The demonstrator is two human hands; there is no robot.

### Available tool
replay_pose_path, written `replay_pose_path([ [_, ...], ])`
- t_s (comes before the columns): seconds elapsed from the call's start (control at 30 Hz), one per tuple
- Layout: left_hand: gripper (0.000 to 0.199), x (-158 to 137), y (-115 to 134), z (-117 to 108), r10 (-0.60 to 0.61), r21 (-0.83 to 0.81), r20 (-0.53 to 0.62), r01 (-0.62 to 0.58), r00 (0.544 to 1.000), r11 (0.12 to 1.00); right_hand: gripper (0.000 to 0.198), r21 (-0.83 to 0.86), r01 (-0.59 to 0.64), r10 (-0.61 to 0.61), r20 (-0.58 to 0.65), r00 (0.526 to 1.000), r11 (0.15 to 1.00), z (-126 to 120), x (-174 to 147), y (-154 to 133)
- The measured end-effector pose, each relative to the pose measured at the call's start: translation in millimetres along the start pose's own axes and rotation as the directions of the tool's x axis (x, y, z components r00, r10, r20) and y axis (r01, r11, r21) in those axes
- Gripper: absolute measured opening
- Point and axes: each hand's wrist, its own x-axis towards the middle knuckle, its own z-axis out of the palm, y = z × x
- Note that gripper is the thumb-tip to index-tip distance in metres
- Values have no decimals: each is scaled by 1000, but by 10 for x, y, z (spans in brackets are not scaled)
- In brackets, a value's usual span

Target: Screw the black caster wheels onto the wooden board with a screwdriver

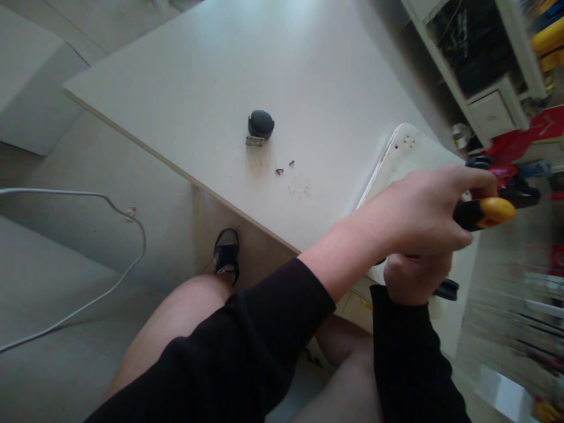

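Observation:
My left hand (427, 205) is closed around a screwdriver (497, 212) with a yellow and black handle; its shaft is hidden. Just below it, my right hand (416, 277) is curled shut, and what its fingers hold is hidden. Both hands are over a white panel (423, 154), whose far corner has small screw holes. A dark part (447, 289) shows beside my right hand. Past my left hand are black caster-like parts (520, 197), blurred. A loose grey caster (261, 125) with a metal plate stands on the white table (317, 76), near small dark screws (279, 171).
A cabinet with a drawer (491, 116) and dark contents stands at the upper right. Red and yellow items and shelving on the right are blurred. A white cable (143, 235) hangs at the left. My legs are under the table's edge, with a shoe (227, 252) on the floor.

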Motion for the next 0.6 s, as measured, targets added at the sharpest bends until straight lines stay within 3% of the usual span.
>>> replay_pose_path([
  [0.3, 25, 20, -9, 6, 39, -41, 9, -39, 999, 998, 53, 173, 69, -63, -42, 997, 982, -5, -15, -100],
  [0.6, 33, 71, -78, 58, -47, 61, -25, 48, 999, 997, 57, 52, 9, -8, -19, 1000, 999, 4, -3, -25],
])
